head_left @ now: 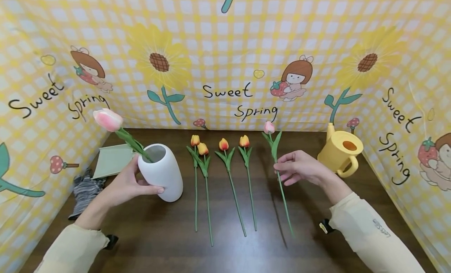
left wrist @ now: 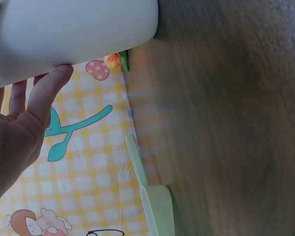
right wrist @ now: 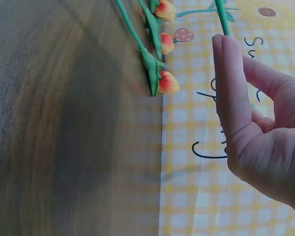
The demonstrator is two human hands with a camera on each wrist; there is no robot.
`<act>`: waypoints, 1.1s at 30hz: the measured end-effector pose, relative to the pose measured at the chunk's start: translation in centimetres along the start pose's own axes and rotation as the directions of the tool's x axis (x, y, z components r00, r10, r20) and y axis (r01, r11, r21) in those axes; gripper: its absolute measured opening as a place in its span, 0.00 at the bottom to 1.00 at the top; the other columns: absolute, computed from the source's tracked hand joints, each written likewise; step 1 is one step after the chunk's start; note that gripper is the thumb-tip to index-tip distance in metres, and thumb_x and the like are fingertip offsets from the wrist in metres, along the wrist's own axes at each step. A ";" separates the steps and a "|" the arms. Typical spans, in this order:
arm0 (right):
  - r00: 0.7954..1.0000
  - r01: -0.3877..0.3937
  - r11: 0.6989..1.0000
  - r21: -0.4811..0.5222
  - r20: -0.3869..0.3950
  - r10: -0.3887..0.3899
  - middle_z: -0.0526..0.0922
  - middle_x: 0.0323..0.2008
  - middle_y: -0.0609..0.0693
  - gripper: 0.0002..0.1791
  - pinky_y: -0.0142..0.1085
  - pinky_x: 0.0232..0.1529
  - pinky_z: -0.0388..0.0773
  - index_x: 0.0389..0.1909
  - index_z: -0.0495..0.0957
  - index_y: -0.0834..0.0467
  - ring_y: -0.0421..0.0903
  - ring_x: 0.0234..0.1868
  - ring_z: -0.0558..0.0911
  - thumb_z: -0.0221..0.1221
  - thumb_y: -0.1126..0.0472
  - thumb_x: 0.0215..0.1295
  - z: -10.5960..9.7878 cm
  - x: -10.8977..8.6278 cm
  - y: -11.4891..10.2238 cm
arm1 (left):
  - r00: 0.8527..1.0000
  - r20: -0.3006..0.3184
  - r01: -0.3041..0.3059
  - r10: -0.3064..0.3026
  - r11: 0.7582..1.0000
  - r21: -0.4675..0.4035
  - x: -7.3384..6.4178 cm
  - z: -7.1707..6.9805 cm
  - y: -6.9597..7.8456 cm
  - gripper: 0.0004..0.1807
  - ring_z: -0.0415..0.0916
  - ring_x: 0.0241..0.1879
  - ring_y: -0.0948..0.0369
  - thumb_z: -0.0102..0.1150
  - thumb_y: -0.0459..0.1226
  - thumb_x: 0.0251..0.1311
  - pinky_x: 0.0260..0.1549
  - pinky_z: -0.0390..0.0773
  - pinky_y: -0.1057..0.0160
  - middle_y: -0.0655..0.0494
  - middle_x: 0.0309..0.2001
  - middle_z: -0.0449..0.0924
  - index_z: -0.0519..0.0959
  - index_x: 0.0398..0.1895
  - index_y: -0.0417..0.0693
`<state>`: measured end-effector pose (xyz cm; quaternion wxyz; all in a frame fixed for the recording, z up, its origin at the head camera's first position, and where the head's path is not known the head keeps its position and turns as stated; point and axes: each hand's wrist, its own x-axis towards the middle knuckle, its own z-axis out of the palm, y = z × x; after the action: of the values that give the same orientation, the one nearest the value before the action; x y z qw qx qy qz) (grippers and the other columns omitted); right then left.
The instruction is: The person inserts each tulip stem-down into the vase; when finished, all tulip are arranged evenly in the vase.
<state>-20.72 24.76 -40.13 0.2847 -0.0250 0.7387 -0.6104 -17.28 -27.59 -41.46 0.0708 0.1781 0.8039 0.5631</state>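
Note:
My left hand (head_left: 135,183) grips a white vase (head_left: 169,179) round its side, thumb across the front; in the left wrist view the vase wall (left wrist: 78,34) fills the top left corner. One pink-and-white tulip (head_left: 109,120) leans leftward out of the vase's mouth. On the right, my right hand (head_left: 299,168) pinches the green stem of a second pink tulip (head_left: 269,127), held above the table with its shadow beneath. Between the hands lie several orange-yellow tulips (head_left: 223,144), flower heads toward the back; the right wrist view shows some of their heads (right wrist: 168,82).
A yellow watering can (head_left: 336,155) stands right of my right hand. Behind my left arm lie a pale green dustpan-like tray (head_left: 112,160) and grey striped gloves or cloth (head_left: 86,192). Yellow checked fabric (head_left: 225,49) walls the brown table (head_left: 169,237) at the back and both sides.

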 end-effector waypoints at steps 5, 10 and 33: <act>1.000 -0.009 1.000 0.016 0.014 0.009 0.87 0.35 0.57 0.20 0.45 0.36 0.87 0.52 0.74 0.73 0.49 0.32 0.88 0.64 0.63 0.69 -0.1 0.0 0.0 | 1.000 -0.006 0.000 0.000 1.000 -0.001 0.0 0.1 -0.1 0.51 0.76 0.54 0.57 0.79 0.26 0.47 0.44 0.85 0.59 0.46 0.62 0.68 0.55 0.71 0.49; 1.000 0.011 0.999 0.035 0.025 -0.011 0.87 0.38 0.56 0.15 0.45 0.35 0.87 0.49 0.75 0.70 0.49 0.35 0.88 0.63 0.63 0.70 -0.1 -0.1 -0.2 | 1.000 -0.002 0.003 -0.003 1.000 -0.022 0.1 0.2 -0.1 0.50 0.76 0.55 0.57 0.79 0.27 0.48 0.45 0.85 0.57 0.46 0.62 0.68 0.56 0.70 0.48; 0.910 0.391 0.871 0.298 0.016 -0.414 0.86 0.45 0.64 0.04 0.52 0.48 0.83 0.43 0.80 0.66 0.55 0.47 0.87 0.61 0.70 0.71 5.8 -0.1 -4.8 | 1.000 0.001 0.002 -0.002 1.000 -0.004 0.0 0.1 0.0 0.50 0.76 0.55 0.57 0.78 0.27 0.48 0.44 0.85 0.58 0.46 0.63 0.67 0.56 0.71 0.49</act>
<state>-19.55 18.46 -36.27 0.1811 -0.1608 0.6084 -0.7558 -17.22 -27.56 -41.48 0.0721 0.1772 0.8028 0.5647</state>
